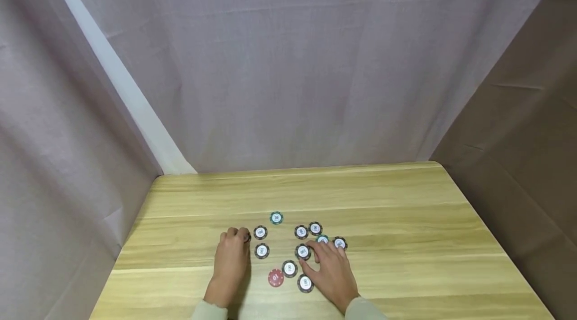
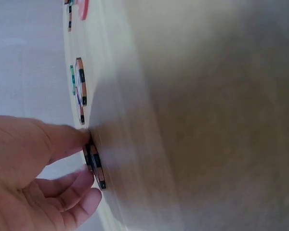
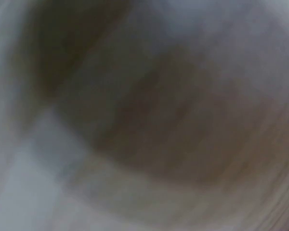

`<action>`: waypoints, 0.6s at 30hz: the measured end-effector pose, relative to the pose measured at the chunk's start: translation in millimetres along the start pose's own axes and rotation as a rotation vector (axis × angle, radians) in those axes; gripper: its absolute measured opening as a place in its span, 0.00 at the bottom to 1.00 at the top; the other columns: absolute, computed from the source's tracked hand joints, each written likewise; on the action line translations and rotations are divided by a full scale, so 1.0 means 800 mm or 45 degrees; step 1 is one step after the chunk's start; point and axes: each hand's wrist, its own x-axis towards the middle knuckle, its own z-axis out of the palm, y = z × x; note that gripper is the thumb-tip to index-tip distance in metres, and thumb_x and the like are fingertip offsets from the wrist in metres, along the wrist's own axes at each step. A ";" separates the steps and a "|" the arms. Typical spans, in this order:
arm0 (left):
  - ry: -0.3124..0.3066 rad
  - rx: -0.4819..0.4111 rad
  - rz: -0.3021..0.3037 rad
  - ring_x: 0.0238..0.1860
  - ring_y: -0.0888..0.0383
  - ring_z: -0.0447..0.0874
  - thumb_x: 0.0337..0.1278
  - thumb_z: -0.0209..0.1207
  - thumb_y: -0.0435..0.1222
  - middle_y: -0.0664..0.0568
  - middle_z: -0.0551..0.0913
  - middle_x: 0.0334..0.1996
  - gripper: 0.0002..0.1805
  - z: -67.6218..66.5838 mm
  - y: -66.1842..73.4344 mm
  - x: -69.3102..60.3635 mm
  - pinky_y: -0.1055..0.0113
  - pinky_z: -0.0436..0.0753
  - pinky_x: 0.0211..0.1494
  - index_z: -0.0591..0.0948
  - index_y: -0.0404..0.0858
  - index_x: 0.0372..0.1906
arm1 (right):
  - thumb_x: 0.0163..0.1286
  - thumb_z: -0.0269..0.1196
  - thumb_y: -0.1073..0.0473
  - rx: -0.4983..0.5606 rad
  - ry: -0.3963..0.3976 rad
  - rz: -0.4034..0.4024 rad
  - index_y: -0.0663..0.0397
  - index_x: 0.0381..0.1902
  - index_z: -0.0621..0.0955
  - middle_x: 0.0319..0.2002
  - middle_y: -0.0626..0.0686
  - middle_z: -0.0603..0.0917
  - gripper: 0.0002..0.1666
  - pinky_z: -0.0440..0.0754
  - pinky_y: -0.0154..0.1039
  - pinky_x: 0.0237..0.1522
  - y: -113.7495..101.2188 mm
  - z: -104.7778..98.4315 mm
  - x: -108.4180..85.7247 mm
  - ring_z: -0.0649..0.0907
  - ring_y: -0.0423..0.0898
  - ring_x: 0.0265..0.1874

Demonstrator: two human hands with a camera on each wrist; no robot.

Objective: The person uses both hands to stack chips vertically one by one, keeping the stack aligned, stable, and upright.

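Observation:
My left hand pinches dark poker chips at the table's left-centre. In the left wrist view two of these chips overlap between thumb and fingers, close to the wood. In the head view the fingers mostly cover them. Thumb and index finger of my right hand grip a black poker chip marked 100 by its edge. Beneath or beside the right fingers, a green chip is partly hidden, with a black chip next to it. The right wrist view is too blurred to show the hand.
Several black chips lie flat between and around the hands. A green 20 chip lies farther back, and a red 10 chip lies near the front. Grey curtains hang behind the wooden table.

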 end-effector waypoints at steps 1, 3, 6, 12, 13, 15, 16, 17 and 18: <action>0.000 0.016 0.000 0.36 0.42 0.79 0.50 0.70 0.27 0.36 0.81 0.37 0.13 0.000 -0.001 0.001 0.50 0.82 0.35 0.83 0.33 0.43 | 0.62 0.63 0.33 -0.001 0.002 0.002 0.36 0.52 0.81 0.24 0.32 0.65 0.25 0.62 0.35 0.37 0.000 0.000 0.001 0.65 0.35 0.29; -0.006 0.030 -0.011 0.37 0.40 0.78 0.49 0.69 0.28 0.35 0.79 0.37 0.15 -0.001 -0.004 0.004 0.49 0.81 0.36 0.82 0.31 0.44 | 0.62 0.63 0.33 0.001 0.004 0.003 0.36 0.52 0.81 0.24 0.32 0.65 0.25 0.62 0.35 0.37 -0.001 0.001 0.002 0.65 0.35 0.29; -0.036 0.016 -0.064 0.39 0.40 0.76 0.48 0.69 0.31 0.35 0.77 0.38 0.17 -0.002 -0.006 0.004 0.48 0.80 0.38 0.81 0.28 0.44 | 0.63 0.63 0.33 0.008 0.000 0.004 0.37 0.52 0.81 0.24 0.32 0.65 0.25 0.63 0.35 0.37 -0.002 0.000 0.004 0.65 0.35 0.29; -0.041 0.020 -0.068 0.35 0.43 0.77 0.41 0.69 0.35 0.39 0.78 0.33 0.16 -0.005 -0.007 0.004 0.49 0.79 0.37 0.83 0.28 0.36 | 0.63 0.62 0.32 0.003 -0.014 0.006 0.38 0.53 0.81 0.24 0.32 0.65 0.26 0.62 0.35 0.37 -0.005 -0.003 0.003 0.65 0.35 0.29; -0.032 0.039 -0.057 0.34 0.44 0.77 0.40 0.69 0.36 0.40 0.79 0.32 0.16 -0.006 -0.006 0.003 0.48 0.79 0.36 0.84 0.29 0.35 | 0.63 0.62 0.32 0.003 -0.012 0.007 0.37 0.53 0.81 0.24 0.32 0.65 0.26 0.62 0.35 0.37 -0.005 -0.004 0.002 0.65 0.35 0.29; -0.013 0.081 -0.038 0.33 0.45 0.79 0.39 0.69 0.38 0.41 0.81 0.31 0.16 -0.008 -0.006 0.003 0.48 0.78 0.36 0.84 0.30 0.34 | 0.63 0.62 0.32 0.008 -0.010 0.005 0.38 0.53 0.81 0.24 0.33 0.66 0.26 0.63 0.35 0.37 -0.006 -0.004 0.003 0.66 0.35 0.29; -0.007 0.091 -0.032 0.33 0.45 0.79 0.39 0.69 0.38 0.42 0.82 0.31 0.16 -0.009 -0.005 0.003 0.47 0.78 0.37 0.84 0.31 0.34 | 0.63 0.62 0.32 0.009 -0.006 0.003 0.38 0.52 0.81 0.24 0.33 0.66 0.26 0.63 0.35 0.37 -0.006 -0.004 0.003 0.66 0.35 0.29; 0.004 0.093 -0.025 0.33 0.46 0.80 0.39 0.69 0.39 0.43 0.83 0.31 0.16 -0.010 -0.004 0.003 0.47 0.77 0.37 0.84 0.32 0.34 | 0.63 0.63 0.33 0.011 -0.003 0.002 0.38 0.52 0.81 0.24 0.33 0.66 0.26 0.63 0.35 0.37 -0.007 -0.004 0.003 0.66 0.35 0.29; 0.016 0.093 -0.018 0.33 0.46 0.81 0.40 0.69 0.40 0.44 0.83 0.31 0.17 -0.010 -0.003 0.003 0.47 0.77 0.38 0.85 0.32 0.35 | 0.63 0.63 0.33 0.010 0.002 -0.001 0.38 0.52 0.82 0.24 0.33 0.66 0.26 0.63 0.36 0.37 -0.007 -0.004 0.004 0.66 0.35 0.29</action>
